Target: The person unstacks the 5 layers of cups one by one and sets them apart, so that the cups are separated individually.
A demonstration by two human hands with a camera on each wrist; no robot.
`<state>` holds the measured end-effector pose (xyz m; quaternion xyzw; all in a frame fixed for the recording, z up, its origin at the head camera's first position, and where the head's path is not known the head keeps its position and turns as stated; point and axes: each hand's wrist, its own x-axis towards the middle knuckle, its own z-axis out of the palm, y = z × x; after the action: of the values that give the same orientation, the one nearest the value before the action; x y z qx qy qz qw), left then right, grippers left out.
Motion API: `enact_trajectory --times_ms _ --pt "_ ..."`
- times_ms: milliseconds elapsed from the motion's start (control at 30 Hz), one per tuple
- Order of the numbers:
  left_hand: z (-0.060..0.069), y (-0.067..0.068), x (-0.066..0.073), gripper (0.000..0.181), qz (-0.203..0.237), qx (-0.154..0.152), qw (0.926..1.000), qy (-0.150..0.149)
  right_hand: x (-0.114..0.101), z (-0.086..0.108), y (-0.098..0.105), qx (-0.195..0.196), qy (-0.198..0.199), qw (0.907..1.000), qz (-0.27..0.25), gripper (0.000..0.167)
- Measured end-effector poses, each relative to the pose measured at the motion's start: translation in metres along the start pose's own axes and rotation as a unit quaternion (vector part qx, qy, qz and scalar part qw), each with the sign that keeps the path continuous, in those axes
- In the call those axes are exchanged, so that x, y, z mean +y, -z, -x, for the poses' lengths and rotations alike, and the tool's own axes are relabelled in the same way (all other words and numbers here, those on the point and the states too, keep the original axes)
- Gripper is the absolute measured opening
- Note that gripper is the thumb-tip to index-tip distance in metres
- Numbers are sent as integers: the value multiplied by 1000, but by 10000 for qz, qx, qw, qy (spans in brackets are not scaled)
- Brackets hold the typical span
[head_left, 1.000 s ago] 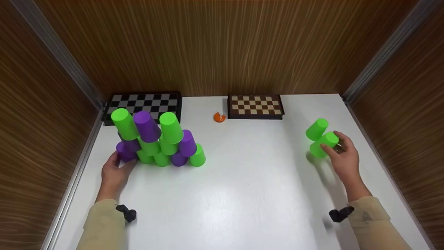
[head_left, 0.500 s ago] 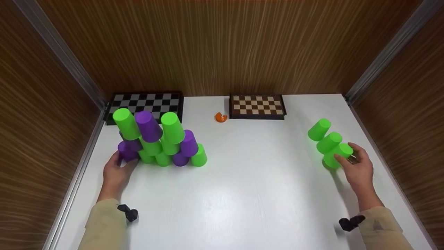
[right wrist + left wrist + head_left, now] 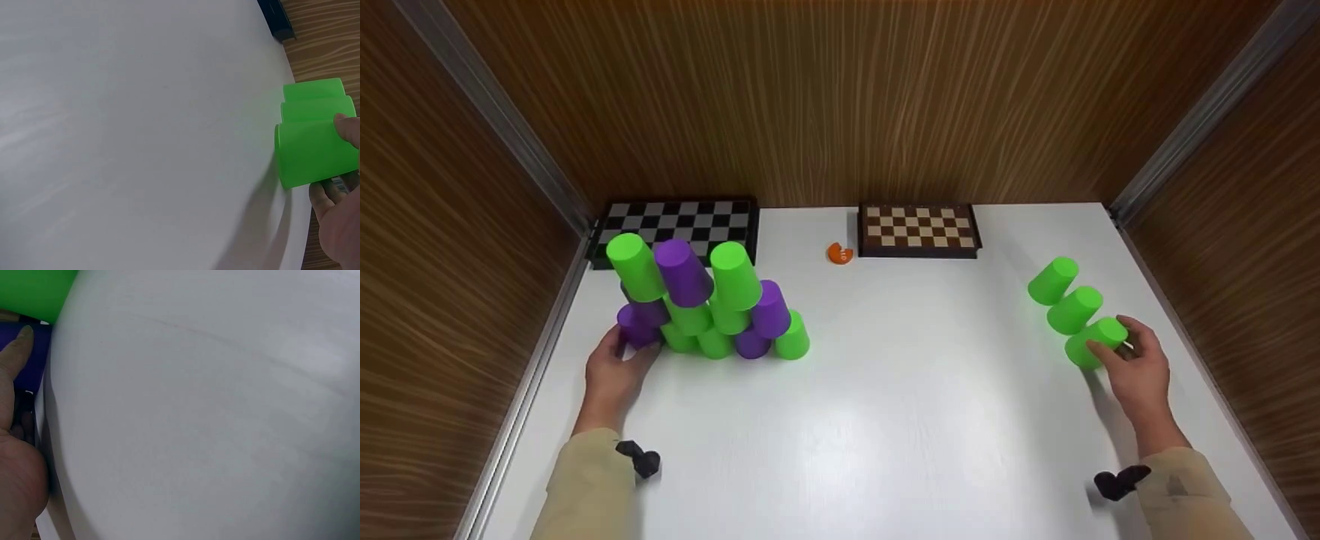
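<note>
On the left, green and purple cups stand upside down in a three-tier stack, with a green cup (image 3: 636, 268), a purple cup (image 3: 684, 274) and another green cup (image 3: 736, 276) on top. My left hand (image 3: 613, 375) holds the purple cup (image 3: 637, 325) at the bottom left corner; its thumb lies along that cup (image 3: 38, 363) in the left wrist view. Over on the right, my right hand (image 3: 1140, 373) grips a green cup (image 3: 1093, 343), the nearest in a slanting row behind which stand a middle green cup (image 3: 1074, 310) and a far green cup (image 3: 1052, 281).
A black-and-grey checkered board (image 3: 682, 220) lies behind the stack. Further right along the back wall is a brown-and-cream checkered board (image 3: 919, 229), with a small orange piece (image 3: 838, 254) beside it. Wooden panels enclose the white table (image 3: 885, 420) at the back and sides.
My right hand has moved towards the front right with a green cup, leaving another green cup standing where it was. The left hand stays at the purple cup.
</note>
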<state>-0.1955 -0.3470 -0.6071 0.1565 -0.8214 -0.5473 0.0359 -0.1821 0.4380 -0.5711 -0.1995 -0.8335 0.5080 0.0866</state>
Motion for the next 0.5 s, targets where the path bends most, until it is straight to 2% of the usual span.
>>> enact_trajectory --times_ms 300,500 --pt "1 1 -2 85 -46 -28 9999 135 3 -2 0 -138 -100 9998 53 75" --pt "0 1 0 86 -94 -9 9999 131 4 -3 0 -160 25 9999 -42 77"
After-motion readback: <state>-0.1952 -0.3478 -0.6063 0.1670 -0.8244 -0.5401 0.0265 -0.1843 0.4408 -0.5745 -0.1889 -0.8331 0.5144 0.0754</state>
